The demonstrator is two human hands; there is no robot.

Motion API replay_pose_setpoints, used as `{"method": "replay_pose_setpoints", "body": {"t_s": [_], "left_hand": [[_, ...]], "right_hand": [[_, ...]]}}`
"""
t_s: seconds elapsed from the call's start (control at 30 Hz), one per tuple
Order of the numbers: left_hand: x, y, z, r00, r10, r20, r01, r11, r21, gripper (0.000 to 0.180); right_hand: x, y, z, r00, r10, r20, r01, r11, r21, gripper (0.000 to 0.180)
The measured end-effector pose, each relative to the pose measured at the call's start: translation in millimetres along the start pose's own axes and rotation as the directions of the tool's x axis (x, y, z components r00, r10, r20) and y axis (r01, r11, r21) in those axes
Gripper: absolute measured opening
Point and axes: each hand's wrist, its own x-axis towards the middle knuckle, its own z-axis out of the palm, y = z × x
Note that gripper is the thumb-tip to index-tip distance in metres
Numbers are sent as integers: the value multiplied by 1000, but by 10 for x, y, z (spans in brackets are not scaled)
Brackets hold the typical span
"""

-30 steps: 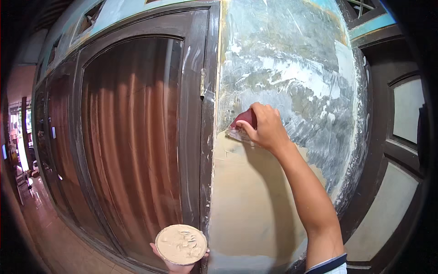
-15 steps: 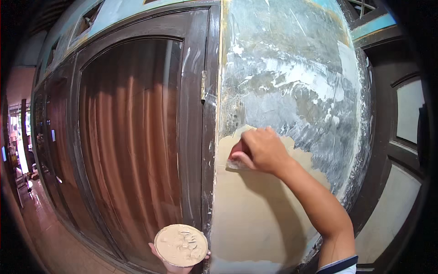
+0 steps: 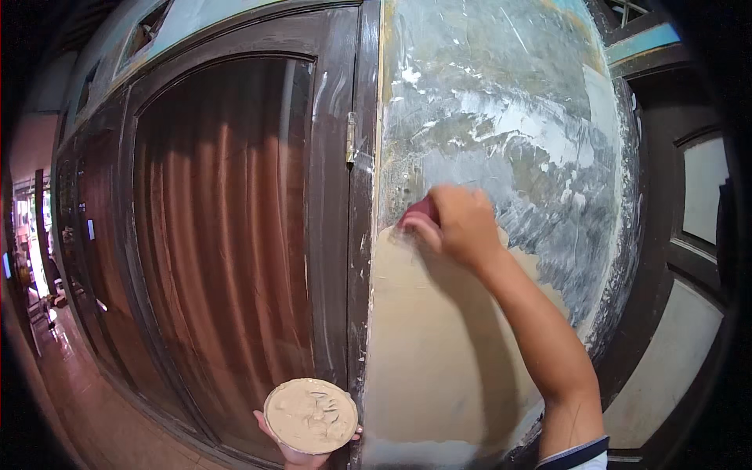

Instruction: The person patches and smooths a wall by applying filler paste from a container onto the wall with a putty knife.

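My right hand (image 3: 466, 223) is closed round a small putty scraper (image 3: 420, 211); only a reddish part shows, and its blade edge is hard to make out. It is at the upper left edge of a smooth beige putty layer (image 3: 431, 345) on the wall. Low down, my left hand (image 3: 301, 456) supports a round tub from below. Beige putty (image 3: 301, 411) fills the tub close to its rim, its surface marked with ridges. Fingers of that hand show on both sides of the tub.
Above the putty, the bare grey wall (image 3: 478, 78) has white smears. A dark-framed glass door (image 3: 333, 235) with a brown curtain (image 3: 227, 258) behind it stands left, its hinge (image 3: 351, 137) beside the wall. Another dark door (image 3: 666, 180) with pale panels is at right.
My right hand has moved up the wall with the scraper, leaving beige putty below it. My left hand and the tub have stayed nearly in place.
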Motion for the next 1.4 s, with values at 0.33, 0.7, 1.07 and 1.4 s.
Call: {"method": "replay_pose_setpoints", "body": {"t_s": [0.33, 0.7, 1.07, 1.4], "left_hand": [[-144, 124, 41, 996, 59, -62, -63, 995, -74, 127], [-189, 201, -45, 999, 11, 40, -12, 1000, 18, 127], [-333, 122, -94, 975, 113, 191, -125, 991, 51, 111], [-316, 53, 406, 872, 215, -439, -45, 930, 366, 119]], "right_hand": [[-249, -316, 39, 973, -184, 142, 180, 983, 40, 43], [-350, -328, 70, 963, -208, 172, 197, 977, 76, 46], [-584, -457, 123, 960, -267, 89, 264, 963, 48, 45], [-282, -398, 40, 992, -21, 127, 3, 990, 144, 44]]}}
